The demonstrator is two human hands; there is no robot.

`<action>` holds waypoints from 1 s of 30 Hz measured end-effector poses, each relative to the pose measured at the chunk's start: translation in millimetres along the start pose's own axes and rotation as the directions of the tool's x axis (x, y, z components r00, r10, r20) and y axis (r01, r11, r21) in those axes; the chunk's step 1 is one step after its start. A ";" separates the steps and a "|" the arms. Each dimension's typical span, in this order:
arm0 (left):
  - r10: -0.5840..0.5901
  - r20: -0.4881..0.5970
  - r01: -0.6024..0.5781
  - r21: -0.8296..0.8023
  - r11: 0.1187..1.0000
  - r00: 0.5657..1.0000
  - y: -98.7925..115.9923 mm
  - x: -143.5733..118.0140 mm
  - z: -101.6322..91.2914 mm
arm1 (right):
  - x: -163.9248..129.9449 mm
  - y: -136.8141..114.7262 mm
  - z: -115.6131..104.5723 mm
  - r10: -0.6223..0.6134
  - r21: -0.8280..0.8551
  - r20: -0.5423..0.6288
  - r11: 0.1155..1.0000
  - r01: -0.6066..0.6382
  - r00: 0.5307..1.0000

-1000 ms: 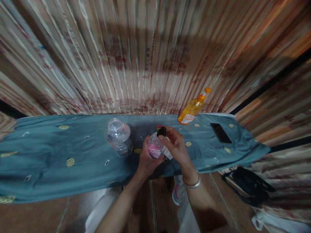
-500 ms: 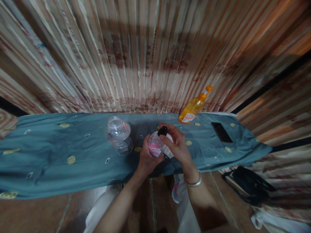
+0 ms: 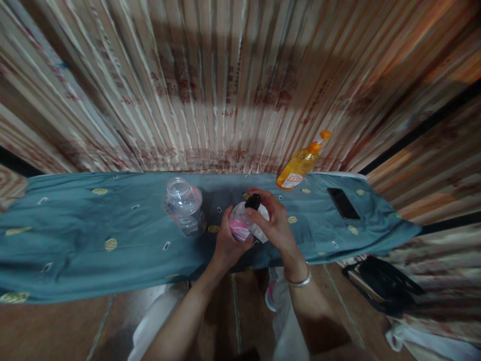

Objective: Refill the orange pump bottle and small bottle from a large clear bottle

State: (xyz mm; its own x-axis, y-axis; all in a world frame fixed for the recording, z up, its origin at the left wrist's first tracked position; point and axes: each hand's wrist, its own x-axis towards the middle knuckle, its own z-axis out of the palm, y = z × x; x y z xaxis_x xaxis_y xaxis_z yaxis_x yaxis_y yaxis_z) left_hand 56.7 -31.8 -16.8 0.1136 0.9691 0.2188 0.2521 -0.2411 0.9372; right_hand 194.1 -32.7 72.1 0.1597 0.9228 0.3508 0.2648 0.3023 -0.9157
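Observation:
My left hand is wrapped round a clear bottle with a pink label, holding it near the middle of the cloth-covered table. At the top of that bottle, my right hand closes thumb and fingers on a black pump head. Whether the pump is screwed on or loose I cannot tell. Something white, perhaps tissue, lies behind the bottle, partly covered by my right hand. To the left of my hands stands a large clear plastic jar with its mouth uncovered.
An orange pump bottle stands at the table's back edge, right of my hands. Farther right lies a black phone. Blue patterned cloth covers the table, with a curtain behind it. A dark bag sits below at right.
The black pump head has turned slightly between my right fingers. Both hands stay at nearly the same spot, and the view has shifted very little.

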 end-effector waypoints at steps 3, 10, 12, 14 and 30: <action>-0.008 -0.003 0.008 0.005 1.000 1.000 0.1 0.3 0.1 | 0.6 0.1 2.1 0.006 -0.050 -0.048 0.999 -0.008 0.999; -0.012 -0.005 0.012 0.006 1.000 1.000 0.1 0.2 -1.0 | 0.1 0.6 -0.3 -0.003 -0.023 0.016 1.000 0.004 1.000; -0.009 -0.010 0.010 0.003 1.000 1.000 0.4 0.0 -1.2 | -0.5 -1.5 -1.5 -0.011 -0.028 0.022 1.000 0.012 1.000; -0.006 -0.010 0.006 0.004 1.000 1.000 0.5 -0.1 -1.6 | -0.8 -3.5 -1.7 -0.003 -0.047 0.008 0.999 0.003 1.000; 0.034 -0.011 -0.034 0.019 0.999 0.999 -1.4 0.5 -4.7 | -0.9 -2.2 0.0 0.030 -0.034 -0.010 0.999 -0.031 0.999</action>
State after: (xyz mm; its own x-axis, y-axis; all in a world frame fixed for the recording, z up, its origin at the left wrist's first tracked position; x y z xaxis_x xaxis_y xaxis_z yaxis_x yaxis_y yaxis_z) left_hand 52.0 -30.7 -16.8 0.1119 0.9609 0.2535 0.2660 -0.2747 0.9240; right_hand 193.3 -34.1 73.8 0.1767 0.9292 0.3245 0.2924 0.2653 -0.9188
